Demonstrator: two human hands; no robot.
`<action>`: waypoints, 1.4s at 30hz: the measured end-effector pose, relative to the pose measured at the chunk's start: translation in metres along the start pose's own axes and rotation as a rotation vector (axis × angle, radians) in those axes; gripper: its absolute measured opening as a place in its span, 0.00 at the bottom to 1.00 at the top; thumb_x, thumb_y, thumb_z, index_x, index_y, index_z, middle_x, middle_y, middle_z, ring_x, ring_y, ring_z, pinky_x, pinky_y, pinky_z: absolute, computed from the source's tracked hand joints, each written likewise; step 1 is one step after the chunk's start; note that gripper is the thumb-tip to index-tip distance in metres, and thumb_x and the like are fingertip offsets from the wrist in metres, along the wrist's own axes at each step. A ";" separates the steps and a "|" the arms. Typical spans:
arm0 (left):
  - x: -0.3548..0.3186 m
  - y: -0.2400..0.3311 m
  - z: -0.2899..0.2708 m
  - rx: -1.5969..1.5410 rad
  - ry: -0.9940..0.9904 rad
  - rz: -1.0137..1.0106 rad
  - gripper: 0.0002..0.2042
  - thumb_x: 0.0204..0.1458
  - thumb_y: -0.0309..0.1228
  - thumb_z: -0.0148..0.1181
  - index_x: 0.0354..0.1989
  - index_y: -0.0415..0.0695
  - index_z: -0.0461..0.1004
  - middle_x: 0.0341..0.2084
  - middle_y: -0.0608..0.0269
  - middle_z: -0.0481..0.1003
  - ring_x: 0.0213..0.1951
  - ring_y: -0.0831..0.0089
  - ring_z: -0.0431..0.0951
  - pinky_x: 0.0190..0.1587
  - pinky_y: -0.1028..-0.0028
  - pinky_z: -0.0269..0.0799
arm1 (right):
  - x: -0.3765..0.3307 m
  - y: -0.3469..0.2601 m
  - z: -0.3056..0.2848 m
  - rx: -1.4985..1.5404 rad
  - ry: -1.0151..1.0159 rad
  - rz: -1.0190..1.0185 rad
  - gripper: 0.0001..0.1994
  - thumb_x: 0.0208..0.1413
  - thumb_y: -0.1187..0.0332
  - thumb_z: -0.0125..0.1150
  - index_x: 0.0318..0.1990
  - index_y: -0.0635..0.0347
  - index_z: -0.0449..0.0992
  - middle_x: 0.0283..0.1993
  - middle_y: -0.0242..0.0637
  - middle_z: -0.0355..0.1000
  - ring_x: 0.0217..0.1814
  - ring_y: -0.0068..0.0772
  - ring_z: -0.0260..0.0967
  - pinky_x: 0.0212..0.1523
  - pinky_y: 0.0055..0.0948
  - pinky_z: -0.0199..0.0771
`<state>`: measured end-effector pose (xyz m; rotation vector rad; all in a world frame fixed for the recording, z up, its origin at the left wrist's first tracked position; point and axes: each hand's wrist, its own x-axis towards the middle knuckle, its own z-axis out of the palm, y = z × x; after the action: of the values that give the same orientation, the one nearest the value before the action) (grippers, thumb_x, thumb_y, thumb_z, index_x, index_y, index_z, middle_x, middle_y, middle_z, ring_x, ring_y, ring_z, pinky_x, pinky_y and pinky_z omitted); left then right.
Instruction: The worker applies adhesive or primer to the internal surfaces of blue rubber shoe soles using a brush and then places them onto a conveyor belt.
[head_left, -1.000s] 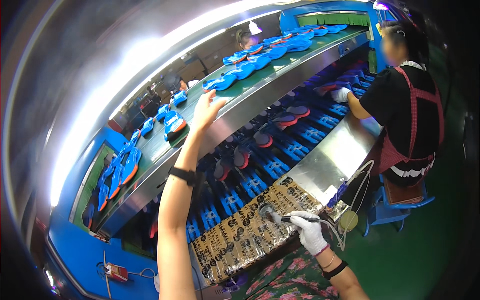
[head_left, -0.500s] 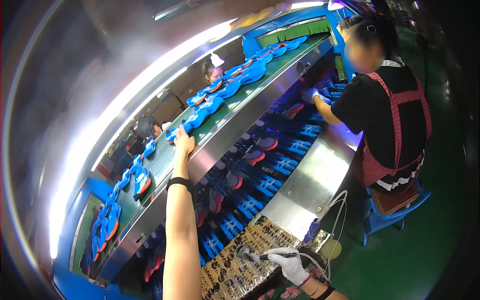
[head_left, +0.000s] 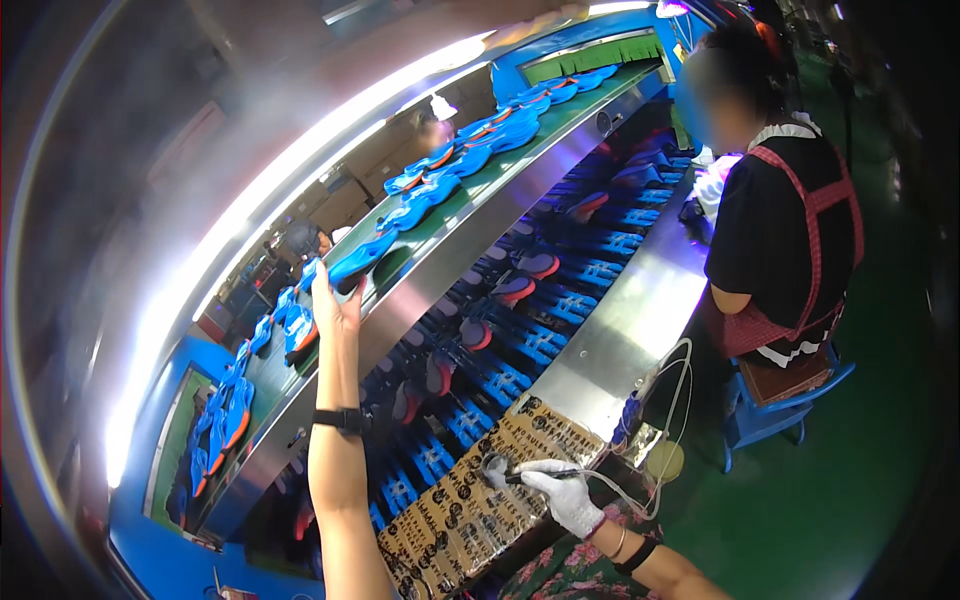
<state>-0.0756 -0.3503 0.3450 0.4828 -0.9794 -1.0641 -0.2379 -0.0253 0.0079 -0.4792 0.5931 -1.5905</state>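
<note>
My bare left hand [head_left: 338, 305] reaches up to the conveyor belt [head_left: 410, 255], a dark band above the wrist. Its thumb and fingers stand either side of the near end of a blue shoe [head_left: 365, 256] with an orange sole, seemingly gripping it. In a white glove, my right hand [head_left: 565, 495] holds a slim black-handled tool [head_left: 530, 477] with a pale hose. The tool's round greyish head [head_left: 495, 468] is over a bench top [head_left: 460, 520] covered in printed brown tape. How the head is made is too blurred to tell.
More blue shoes [head_left: 235, 410] line the belt on both sides. Beneath it, a lower rack [head_left: 515, 290] carries soles on blue holders. To the right a co-worker in a checked apron [head_left: 805, 240] sits on a blue stool [head_left: 770, 425]. Hoses [head_left: 680, 400] loop beside the bench.
My left hand has shifted left and now sits around the shoe's near end. My right hand has moved slightly up and left with the tool. The co-worker has drawn their arm back.
</note>
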 end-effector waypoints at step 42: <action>-0.434 -0.026 -0.170 -0.497 0.186 -0.642 0.44 0.58 0.73 0.35 0.76 0.56 0.50 0.73 0.60 0.57 0.71 0.56 0.59 0.72 0.52 0.55 | -0.033 -0.023 0.126 -0.859 -0.371 -0.654 0.11 0.45 0.78 0.72 0.39 0.65 0.84 0.39 0.43 0.83 0.38 0.34 0.81 0.40 0.32 0.80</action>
<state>-0.0054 0.0062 0.0517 0.4792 -0.3610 -1.7444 -0.1740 -0.0027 0.1211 -1.7094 0.8708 -1.7163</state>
